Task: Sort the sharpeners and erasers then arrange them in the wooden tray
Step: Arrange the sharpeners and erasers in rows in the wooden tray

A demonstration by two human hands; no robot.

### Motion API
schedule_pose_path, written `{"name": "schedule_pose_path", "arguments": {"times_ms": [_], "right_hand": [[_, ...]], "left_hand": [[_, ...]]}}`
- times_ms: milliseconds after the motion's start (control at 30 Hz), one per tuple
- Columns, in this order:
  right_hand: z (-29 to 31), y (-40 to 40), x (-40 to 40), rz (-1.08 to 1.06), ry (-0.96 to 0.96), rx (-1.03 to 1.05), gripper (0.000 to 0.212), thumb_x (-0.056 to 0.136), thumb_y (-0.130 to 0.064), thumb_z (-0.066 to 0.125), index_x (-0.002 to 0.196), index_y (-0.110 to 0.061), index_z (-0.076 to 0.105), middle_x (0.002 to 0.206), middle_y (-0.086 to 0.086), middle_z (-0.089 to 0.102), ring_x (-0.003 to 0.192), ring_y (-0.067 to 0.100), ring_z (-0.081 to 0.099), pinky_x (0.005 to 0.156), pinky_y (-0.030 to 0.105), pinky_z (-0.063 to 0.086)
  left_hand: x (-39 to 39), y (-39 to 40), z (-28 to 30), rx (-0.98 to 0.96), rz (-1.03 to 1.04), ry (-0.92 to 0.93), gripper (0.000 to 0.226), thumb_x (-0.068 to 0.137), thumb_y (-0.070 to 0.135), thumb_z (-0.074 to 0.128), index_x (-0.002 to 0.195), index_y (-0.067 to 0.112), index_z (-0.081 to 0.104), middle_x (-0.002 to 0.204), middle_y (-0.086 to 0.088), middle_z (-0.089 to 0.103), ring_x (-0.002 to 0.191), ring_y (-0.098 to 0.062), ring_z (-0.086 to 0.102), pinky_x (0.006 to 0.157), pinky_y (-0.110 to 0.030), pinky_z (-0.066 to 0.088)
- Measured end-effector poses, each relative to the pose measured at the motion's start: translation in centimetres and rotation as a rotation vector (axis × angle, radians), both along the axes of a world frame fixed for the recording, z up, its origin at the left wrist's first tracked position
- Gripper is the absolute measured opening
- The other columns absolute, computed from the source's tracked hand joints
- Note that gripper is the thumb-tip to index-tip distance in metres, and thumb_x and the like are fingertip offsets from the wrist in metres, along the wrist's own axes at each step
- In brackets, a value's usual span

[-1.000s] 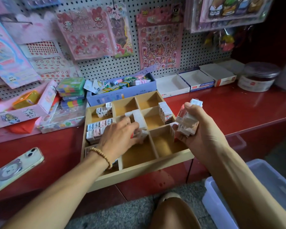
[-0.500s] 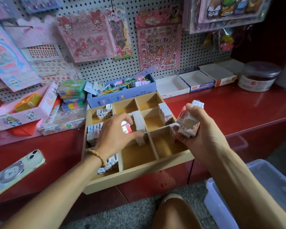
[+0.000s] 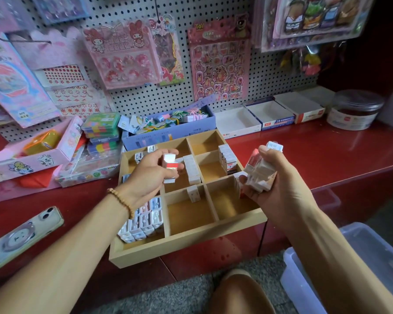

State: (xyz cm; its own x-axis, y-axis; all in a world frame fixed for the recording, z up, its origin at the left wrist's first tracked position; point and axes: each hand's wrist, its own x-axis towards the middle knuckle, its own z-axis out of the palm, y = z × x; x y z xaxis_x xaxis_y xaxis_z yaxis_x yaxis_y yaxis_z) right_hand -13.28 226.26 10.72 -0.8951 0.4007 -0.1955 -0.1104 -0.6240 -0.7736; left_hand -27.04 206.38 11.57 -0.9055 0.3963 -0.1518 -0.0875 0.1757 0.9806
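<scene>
Erasers and sharpeners occupy several compartments of the wooden tray (image 3: 186, 240), which rests on the red tabletop (image 3: 327, 155) with its near edge overhanging the tabletop's front.

Head view, task items:
- Left hand (image 3: 149, 175) hovers above the tray's middle-left area, palm turned partly up. Its grip is closed around one small box (image 3: 170, 165), white with a red band, pinched between thumb and fingers. A bead bracelet (image 3: 120, 201) sits on the wrist.
- Right hand (image 3: 275, 177) is held above the tray's right edge. Its grip clasps a bundle of small boxes (image 3: 258, 171); one box protrudes above the thumb.
- Near-left compartment holds a packed block of sharpeners (image 3: 143, 222) standing in rows.
- Centre compartment holds a row of white erasers (image 3: 192, 168) along its right divider.
- Right-middle compartment holds a row of boxed erasers (image 3: 228, 158) standing on edge against its right wall.
- One single eraser (image 3: 193, 194) stands upright at the far edge of the near-middle compartment.
- Far-left compartment contains a few loose pieces, partly hidden by the left hand.

Head view, surroundings:
- A phone (image 3: 21, 237) lies on the tabletop, near left.
- A blue cardboard box (image 3: 168, 132) sits just beyond the tray.
- Open white boxes (image 3: 236, 123) and a round lidded jar (image 3: 354, 109) stand along the far right.
- A pegboard (image 3: 270, 75) carries sticker sheets.
- A translucent bin (image 3: 372, 257) stands on the floor, near right.
</scene>
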Motion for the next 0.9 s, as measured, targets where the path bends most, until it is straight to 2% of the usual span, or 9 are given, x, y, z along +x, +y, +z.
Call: {"name": "schedule_pose_path", "arguments": {"times_ms": [133,200,300,433,533,667,767,833,900], "right_hand": [[-0.4,-0.5,0.5,0.058,-0.018,0.110,0.070,0.052,-0.044,0.081,0.110,-0.015,0.055,0.076,0.000,0.068,0.077,0.021,0.061,0.066,0.033,0.048],[-0.8,-0.5,1.0,0.053,0.014,0.113,0.069,0.052,-0.045,0.080,0.109,-0.014,0.053,0.078,0.002,0.066,0.077,0.023,0.060,0.062,0.032,0.046],[-1.3,0.0,2.2,0.002,0.056,0.065,0.063,0.052,-0.042,0.078,0.102,-0.013,0.053,0.075,0.003,0.064,0.071,0.021,0.061,0.059,0.031,0.046],[-2.2,0.6,3.7,-0.063,0.003,0.041,0.066,0.049,-0.043,0.079,0.103,-0.015,0.053,0.077,0.003,0.062,0.070,0.020,0.063,0.066,0.034,0.047],[-2.4,1.2,5.4,-0.094,-0.015,0.094,0.065,0.049,-0.042,0.079,0.102,-0.015,0.053,0.078,0.004,0.061,0.068,0.018,0.063,0.064,0.033,0.047],[-3.3,2.0,8.2,-0.072,-0.067,0.100,0.087,0.030,-0.050,0.094,0.101,-0.016,0.056,0.080,0.006,0.064,0.070,0.017,0.062,0.072,0.038,0.047],[-4.2,1.9,9.9,-0.045,-0.147,0.089,0.095,0.026,-0.052,0.094,0.105,-0.013,0.058,0.086,0.011,0.064,0.075,0.020,0.061,0.071,0.036,0.048],[-4.6,2.1,10.5,-0.067,-0.185,0.051,0.092,0.031,-0.046,0.093,0.108,-0.013,0.056,0.088,0.011,0.060,0.073,0.017,0.060,0.071,0.035,0.044],[-4.4,2.4,10.9,-0.089,-0.164,-0.016,0.070,0.051,-0.034,0.084,0.109,-0.012,0.051,0.085,0.008,0.057,0.060,0.008,0.059,0.070,0.033,0.040]], "left_hand": [[-1.0,-0.1,-0.2,-0.232,0.010,0.226,0.033,0.087,0.000,0.069,0.097,0.025,0.050,0.104,-0.014,0.064,0.085,-0.016,0.066,0.054,-0.014,0.045],[-1.3,0.0,-0.3,-0.342,0.028,0.356,0.033,0.084,0.011,0.075,0.090,0.030,0.049,0.099,-0.007,0.063,0.074,-0.015,0.060,0.058,-0.023,0.048],[-0.8,0.8,-0.1,-0.340,0.022,0.427,0.035,0.078,0.017,0.079,0.076,0.038,0.051,0.100,-0.005,0.069,0.092,-0.021,0.067,0.082,-0.044,0.056],[1.2,3.6,0.5,-0.296,-0.016,0.440,0.037,0.071,0.014,0.085,0.073,0.024,0.050,0.095,-0.009,0.070,0.093,-0.024,0.067,0.075,-0.031,0.053],[2.9,5.9,0.1,-0.207,-0.163,0.384,0.041,0.067,0.015,0.087,0.073,0.022,0.047,0.084,-0.022,0.068,0.079,-0.030,0.068,0.068,-0.038,0.053],[4.6,8.4,-0.9,-0.233,-0.309,0.411,0.033,0.077,0.019,0.082,0.101,0.030,0.063,0.079,0.002,0.062,0.053,0.001,0.045,0.059,-0.014,0.040],[5.4,9.7,-1.5,-0.268,-0.295,0.451,0.021,0.077,0.020,0.082,0.095,0.025,0.073,0.060,0.015,0.052,0.049,-0.003,0.038,0.057,-0.016,0.037],[5.6,10.2,-1.9,-0.352,-0.263,0.517,0.017,0.074,0.025,0.084,0.083,0.027,0.069,0.075,0.005,0.061,0.057,-0.007,0.044,0.058,-0.018,0.039],[5.7,10.4,-2.0,-0.430,-0.253,0.573,0.019,0.073,0.028,0.084,0.079,0.028,0.066,0.086,0.002,0.067,0.065,-0.008,0.052,0.057,-0.018,0.039]]}}
